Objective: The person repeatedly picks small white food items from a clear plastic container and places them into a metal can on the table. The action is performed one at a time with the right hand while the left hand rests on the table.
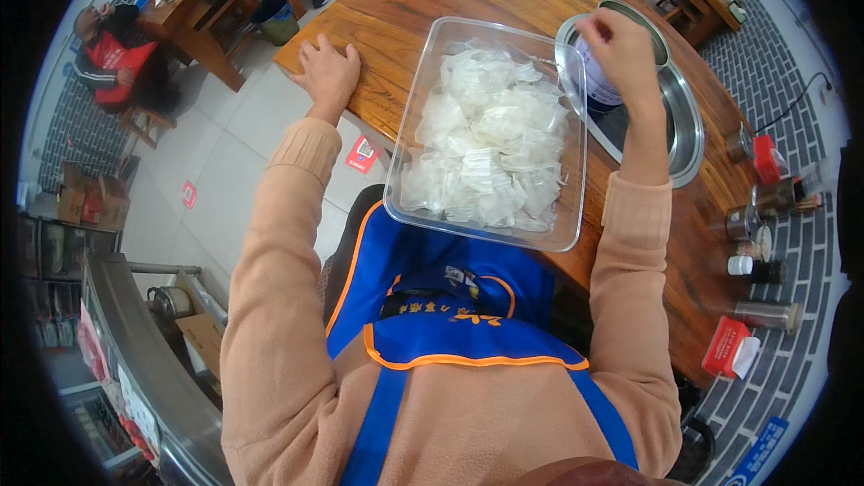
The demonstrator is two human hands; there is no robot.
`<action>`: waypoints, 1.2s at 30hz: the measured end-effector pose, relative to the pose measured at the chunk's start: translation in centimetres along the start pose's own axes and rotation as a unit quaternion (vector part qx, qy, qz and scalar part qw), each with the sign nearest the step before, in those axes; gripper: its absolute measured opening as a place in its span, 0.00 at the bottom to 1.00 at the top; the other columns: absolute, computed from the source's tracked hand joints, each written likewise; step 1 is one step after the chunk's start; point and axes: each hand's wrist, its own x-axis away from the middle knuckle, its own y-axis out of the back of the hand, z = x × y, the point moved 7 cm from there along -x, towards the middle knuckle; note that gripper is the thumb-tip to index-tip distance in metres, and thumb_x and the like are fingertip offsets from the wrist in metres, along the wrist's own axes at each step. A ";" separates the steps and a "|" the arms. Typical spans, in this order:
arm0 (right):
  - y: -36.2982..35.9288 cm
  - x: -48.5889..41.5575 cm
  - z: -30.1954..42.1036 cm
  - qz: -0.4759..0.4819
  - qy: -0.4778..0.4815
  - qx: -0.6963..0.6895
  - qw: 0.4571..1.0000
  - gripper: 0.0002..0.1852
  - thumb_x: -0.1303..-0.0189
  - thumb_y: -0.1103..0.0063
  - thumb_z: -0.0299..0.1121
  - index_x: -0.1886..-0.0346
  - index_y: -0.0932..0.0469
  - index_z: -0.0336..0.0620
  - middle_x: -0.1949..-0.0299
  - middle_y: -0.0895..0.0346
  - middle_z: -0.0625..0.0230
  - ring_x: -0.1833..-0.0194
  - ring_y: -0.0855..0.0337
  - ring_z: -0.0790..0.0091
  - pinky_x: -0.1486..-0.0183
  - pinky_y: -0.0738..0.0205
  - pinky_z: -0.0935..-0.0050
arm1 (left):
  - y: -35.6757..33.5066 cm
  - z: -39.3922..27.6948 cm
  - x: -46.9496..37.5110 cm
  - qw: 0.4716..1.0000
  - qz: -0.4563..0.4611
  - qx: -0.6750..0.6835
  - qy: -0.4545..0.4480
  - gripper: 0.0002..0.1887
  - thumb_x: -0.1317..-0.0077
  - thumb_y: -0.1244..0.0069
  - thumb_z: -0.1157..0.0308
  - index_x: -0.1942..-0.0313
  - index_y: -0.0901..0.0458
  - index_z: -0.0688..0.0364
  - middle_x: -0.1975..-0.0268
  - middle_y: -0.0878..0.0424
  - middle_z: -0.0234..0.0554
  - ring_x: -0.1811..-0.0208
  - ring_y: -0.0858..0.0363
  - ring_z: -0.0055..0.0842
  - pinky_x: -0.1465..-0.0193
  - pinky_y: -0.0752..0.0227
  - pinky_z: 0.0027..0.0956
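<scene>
My left hand (pixel 329 74) lies on the corner of the wooden table (pixel 405 7), fingers apart and holding nothing. A clear plastic container (pixel 579 202) sits between my arms, its near end beyond the table edge above my lap. It is heaped with thin, translucent whitish pieces (pixel 496 128). My right hand (pixel 621 54) is raised beside the container, over a white and purple can (pixel 595 81), fingers bent together. Whether anything is pinched in them cannot be told. The can stands in an oval metal tray (pixel 690 115), and my hand and wrist hide part of both.
Along the table's right side, by the brick-patterned wall, stand several jars (pixel 739 223), a shaker with a white cap (pixel 740 265) and a red tissue box (pixel 727 347). A seated person (pixel 115 61) is at the far left. A metal counter (pixel 128 324) is at lower left.
</scene>
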 end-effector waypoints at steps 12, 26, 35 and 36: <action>-7.5 2.8 2.4 0.277 0.087 -0.006 0.957 0.24 0.44 0.30 0.28 0.42 0.21 0.44 0.42 0.23 0.56 0.37 0.27 0.52 0.35 0.30 0.60 | 0.3 -0.1 0.1 1.000 0.006 0.012 0.002 0.30 0.31 0.51 0.48 0.37 0.30 0.60 0.36 0.33 0.55 0.31 0.33 0.47 0.35 0.46 0.72; -7.9 1.9 1.5 0.234 0.061 -0.033 0.970 0.11 0.41 0.33 0.26 0.56 0.16 0.33 0.64 0.15 0.53 0.59 0.15 0.56 0.53 0.23 0.63 | 0.1 0.0 0.0 1.000 -0.011 0.011 -0.004 0.29 0.31 0.50 0.48 0.39 0.29 0.59 0.38 0.32 0.53 0.32 0.33 0.47 0.36 0.44 0.70; -6.0 1.3 1.0 0.220 0.009 -0.190 0.957 0.10 0.36 0.37 0.30 0.58 0.19 0.33 0.65 0.17 0.65 0.62 0.19 0.71 0.54 0.24 0.69 | 0.3 -0.1 0.1 1.000 0.001 0.011 -0.005 0.29 0.31 0.51 0.48 0.39 0.29 0.59 0.37 0.32 0.54 0.32 0.33 0.47 0.36 0.44 0.70; -6.0 1.4 0.8 0.234 -0.014 -0.217 0.948 0.10 0.36 0.37 0.31 0.57 0.19 0.33 0.64 0.16 0.64 0.61 0.18 0.70 0.54 0.24 0.68 | 0.4 -0.1 0.2 1.000 -0.002 0.010 -0.006 0.29 0.31 0.51 0.48 0.39 0.29 0.59 0.37 0.32 0.54 0.32 0.33 0.47 0.35 0.44 0.70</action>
